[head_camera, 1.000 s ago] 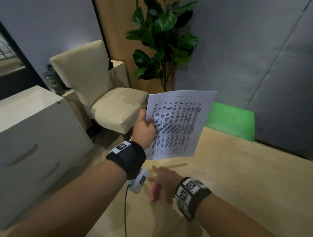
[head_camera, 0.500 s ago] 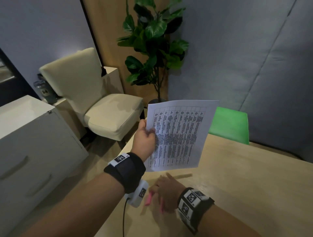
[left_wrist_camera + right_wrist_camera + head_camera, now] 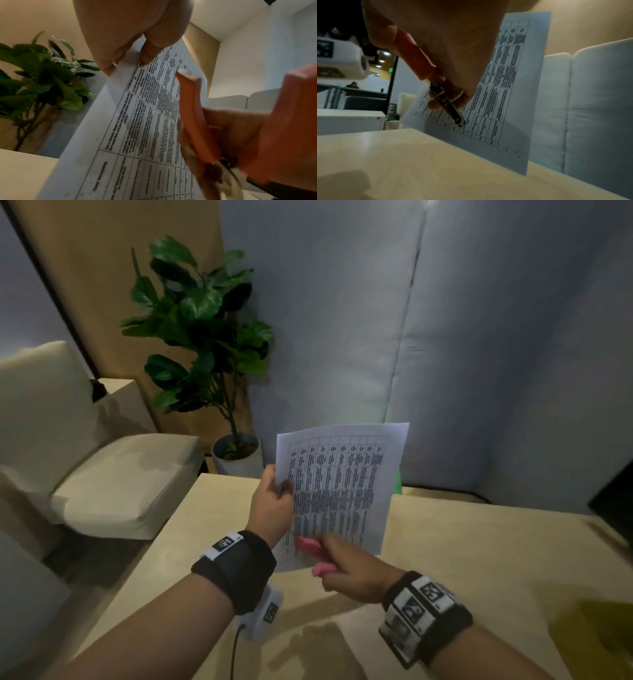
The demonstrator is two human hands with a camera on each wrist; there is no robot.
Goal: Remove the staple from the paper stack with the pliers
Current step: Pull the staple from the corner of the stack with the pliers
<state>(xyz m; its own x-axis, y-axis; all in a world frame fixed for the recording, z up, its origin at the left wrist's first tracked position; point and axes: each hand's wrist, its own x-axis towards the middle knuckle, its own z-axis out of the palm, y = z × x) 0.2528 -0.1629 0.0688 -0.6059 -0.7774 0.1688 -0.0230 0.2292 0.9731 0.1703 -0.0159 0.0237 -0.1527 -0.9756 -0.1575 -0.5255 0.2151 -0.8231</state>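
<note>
Pliers (image 3: 313,556) lifted off the tabletop (image 3: 479,559) since a second ago, now in the right hand (image 3: 352,571), grip curled round the pink handles, metal nose just before the lower sheet; paper stack (image 3: 346,484) held upright above the tabletop, pinched at its left edge by the left hand (image 3: 272,508); staple not visible; tool ready, staple yet to be found and seized

Black wristbands (image 3: 236,568) with white square-coded tags on both bare forearms

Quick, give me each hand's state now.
Left hand: pinches the paper stack at its edge.
Right hand: grips the pliers.
</note>
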